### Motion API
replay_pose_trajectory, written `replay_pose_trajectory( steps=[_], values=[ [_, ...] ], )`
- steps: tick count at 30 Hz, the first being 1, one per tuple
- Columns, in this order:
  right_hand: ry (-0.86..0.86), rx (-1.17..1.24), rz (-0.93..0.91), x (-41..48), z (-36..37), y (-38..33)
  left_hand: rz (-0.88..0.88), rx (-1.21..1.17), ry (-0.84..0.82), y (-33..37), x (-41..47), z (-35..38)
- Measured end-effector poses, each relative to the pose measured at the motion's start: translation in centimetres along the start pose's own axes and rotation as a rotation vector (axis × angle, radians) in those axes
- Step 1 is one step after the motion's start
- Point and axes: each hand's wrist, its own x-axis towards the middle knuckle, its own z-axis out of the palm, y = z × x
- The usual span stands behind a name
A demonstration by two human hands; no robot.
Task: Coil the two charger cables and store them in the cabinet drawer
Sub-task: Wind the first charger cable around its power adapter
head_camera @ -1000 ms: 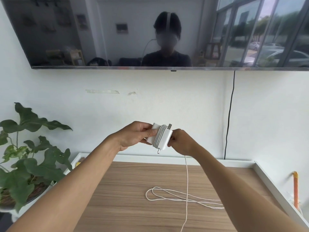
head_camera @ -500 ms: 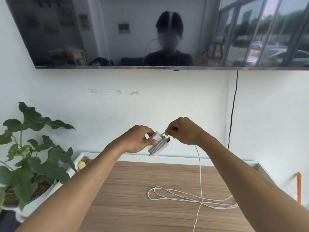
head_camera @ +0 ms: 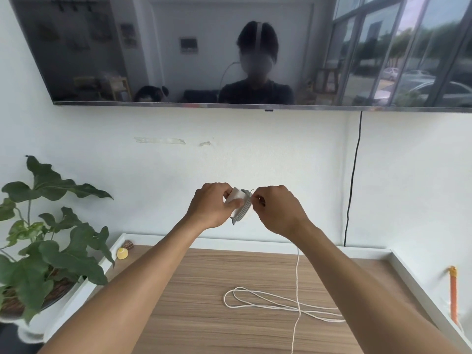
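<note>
Both hands are raised in front of the white wall, close together above the far edge of the wooden cabinet top [head_camera: 199,297]. The left hand [head_camera: 213,204] is closed around a white charger block [head_camera: 236,196], thumb across its near face and fingers curled behind it. Turns of white cable [head_camera: 242,209] are wound around the block, lying side by side just to the right of the thumb. The right hand [head_camera: 277,209] sits just beside the block on its right, with thumb and forefinger pinched on the cable where it meets the windings; the other fingers are curled in.

From under the right hand the loose length of cable [head_camera: 297,277] hangs straight down, passes below the wrist and runs off the bottom edge of the view. Below and between the forearms, more white cable [head_camera: 268,301] lies on the wood in long flat loops, and the hanging strand crosses over it. Whether those loops belong to the same cable or a second one cannot be told.

Left of the left forearm stands a leafy potted plant [head_camera: 51,251], with a small yellow object [head_camera: 122,253] near the cabinet's back corner. Above the hands hangs a dark wall-mounted screen [head_camera: 102,60]; to the right of the right hand a black cord [head_camera: 353,175] runs down the wall.
</note>
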Motion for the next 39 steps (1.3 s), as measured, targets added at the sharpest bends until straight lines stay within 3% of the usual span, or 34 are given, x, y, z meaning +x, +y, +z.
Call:
replay_pose_trajectory(
  steps=[3, 8, 14, 30, 39],
  values=[
    [0.070, 0.025, 0.004, -0.8, 0.7, -0.5, -0.110, -0.141, 0.042, 0.0, 0.3, 0.2],
    [0.135, 0.134, 0.038, -1.9, 2.2, -1.2, -0.362, -0.662, 0.005, -0.4, 0.8, 0.7],
    [0.181, 0.318, 0.072, -3.1, 4.5, -1.3, -0.512, -0.953, -0.033, 0.1, 0.8, 0.6],
    [0.276, 0.603, 0.128, -3.5, 6.2, 0.0, -0.522, -1.184, -0.109, 0.8, 0.8, 0.3],
    [0.140, 0.882, 0.197, -3.2, 6.6, 1.6, -0.407, -1.178, -0.218, 1.4, 0.0, 0.3]
  ],
)
